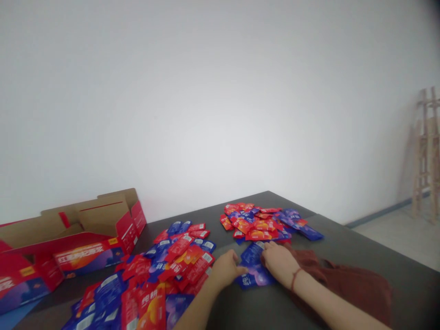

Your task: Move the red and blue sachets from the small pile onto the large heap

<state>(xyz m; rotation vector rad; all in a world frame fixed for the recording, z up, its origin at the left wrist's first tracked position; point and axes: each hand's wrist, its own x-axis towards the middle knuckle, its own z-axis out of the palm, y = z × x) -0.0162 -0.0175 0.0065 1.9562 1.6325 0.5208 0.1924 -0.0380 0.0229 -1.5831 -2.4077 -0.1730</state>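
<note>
Several blue sachets (254, 257) lie overlapping on the dark table in front of me. At their left edge is my left hand (226, 269), its thumb stretched out over the lowest sachet and apart from the curled fingers. My right hand (279, 262) is at the right edge of the sachets, with its fingers bent and closed on that edge; the fingertips are partly hidden. A brown cloth (354, 284) lies crumpled beside and under the right wrist, which wears a thin red cord.
A large pile of red and blue sachets (178, 259) spreads to the left, and a smaller pile (257, 224) sits behind my hands. Open red cardboard boxes (92, 254) stand at far left. A white wall (220, 105) rises behind the table; wooden easels (426, 156) stand at right.
</note>
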